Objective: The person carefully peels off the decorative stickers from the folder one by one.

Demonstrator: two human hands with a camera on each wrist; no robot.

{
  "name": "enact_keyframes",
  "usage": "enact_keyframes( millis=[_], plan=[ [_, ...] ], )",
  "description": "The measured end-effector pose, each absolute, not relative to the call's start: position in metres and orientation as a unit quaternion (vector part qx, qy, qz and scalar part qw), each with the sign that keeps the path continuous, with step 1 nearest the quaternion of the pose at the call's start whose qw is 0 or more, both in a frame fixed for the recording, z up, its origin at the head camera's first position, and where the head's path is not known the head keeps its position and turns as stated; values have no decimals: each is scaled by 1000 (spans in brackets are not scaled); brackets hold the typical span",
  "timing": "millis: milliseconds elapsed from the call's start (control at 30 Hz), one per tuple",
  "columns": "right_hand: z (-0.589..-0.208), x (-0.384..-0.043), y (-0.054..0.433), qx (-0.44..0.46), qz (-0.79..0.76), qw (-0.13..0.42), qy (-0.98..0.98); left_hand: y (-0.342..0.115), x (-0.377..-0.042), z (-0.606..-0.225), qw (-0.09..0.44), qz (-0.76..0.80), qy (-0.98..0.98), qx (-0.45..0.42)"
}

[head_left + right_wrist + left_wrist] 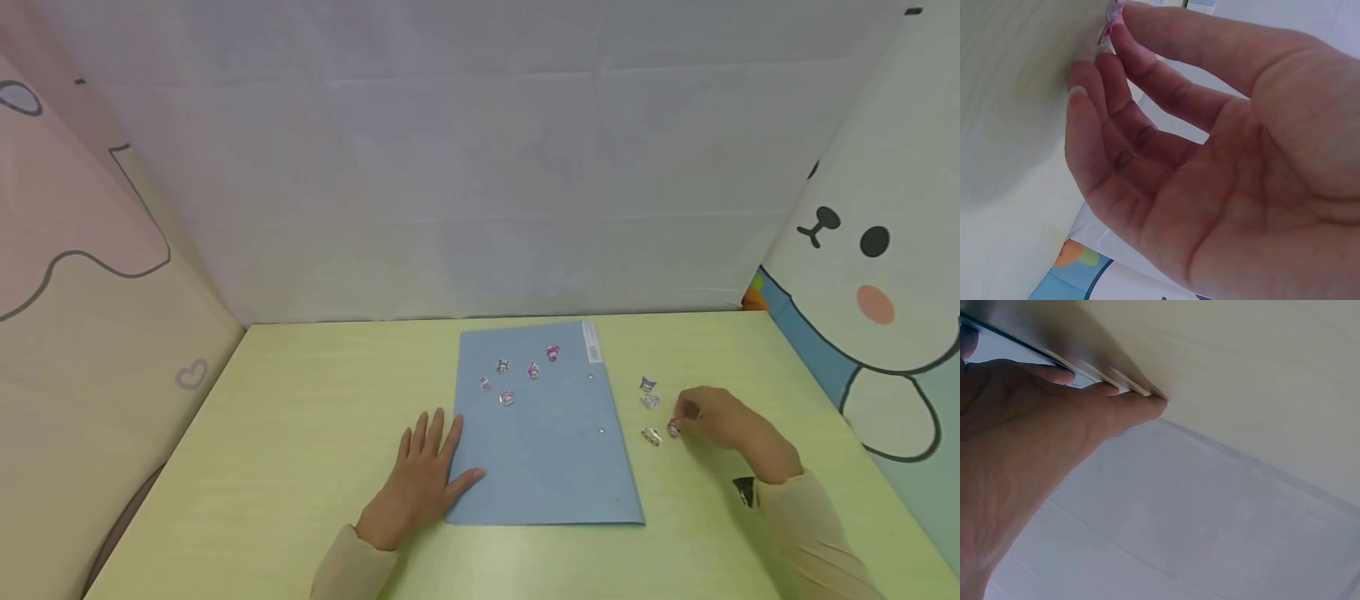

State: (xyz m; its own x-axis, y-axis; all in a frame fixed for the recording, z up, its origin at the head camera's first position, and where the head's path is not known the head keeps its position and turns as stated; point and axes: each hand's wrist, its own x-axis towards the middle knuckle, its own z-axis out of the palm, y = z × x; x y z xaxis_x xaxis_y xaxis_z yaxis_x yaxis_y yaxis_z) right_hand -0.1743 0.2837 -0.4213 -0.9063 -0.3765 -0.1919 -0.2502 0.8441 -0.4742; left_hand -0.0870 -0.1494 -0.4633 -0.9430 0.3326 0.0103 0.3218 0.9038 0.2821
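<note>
A blue folder (547,450) lies on the table, with several small cartoon stickers (507,398) spread over its upper half. My left hand (422,479) rests flat at its left edge, fingers spread straight and thumb over the folder. In the left wrist view, that hand (1054,419) shows from the side, fingers straight. To the right of the folder, my right hand (712,417) pinches a small pink sticker (673,428) between thumb and index finger, low over the table. The right wrist view shows this pink sticker (1109,28) at the fingertips, other fingers loosely bent.
Three small stickers (651,436) lie on the table between the folder and my right hand. A dark piece (744,490) shows partly from beside the right sleeve. A white barcode label (592,342) marks the folder's upper right corner. Cloth walls (480,208) stand behind and beside the table.
</note>
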Motion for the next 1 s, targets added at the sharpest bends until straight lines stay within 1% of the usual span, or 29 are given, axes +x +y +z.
enact_keyframes(
  millis=[267, 467, 500, 867, 1000],
  plan=[
    [-420, -174, 281, -172, -237, 140, 946, -151, -87, -462, 21, 143, 975, 169],
    [-417, -177, 270, -180, -244, 114, 946, -153, -89, -461, 19, 149, 974, 169],
    [-417, -177, 268, -179, -245, 111, 946, -153, -90, -465, 12, 150, 974, 170],
    [-412, -182, 242, -165, -248, 83, 951, -151, -89, -466, 18, 143, 975, 172],
    [-414, -186, 233, -172, -248, 57, 952, -150, -89, -466, 21, 141, 975, 169]
  ],
)
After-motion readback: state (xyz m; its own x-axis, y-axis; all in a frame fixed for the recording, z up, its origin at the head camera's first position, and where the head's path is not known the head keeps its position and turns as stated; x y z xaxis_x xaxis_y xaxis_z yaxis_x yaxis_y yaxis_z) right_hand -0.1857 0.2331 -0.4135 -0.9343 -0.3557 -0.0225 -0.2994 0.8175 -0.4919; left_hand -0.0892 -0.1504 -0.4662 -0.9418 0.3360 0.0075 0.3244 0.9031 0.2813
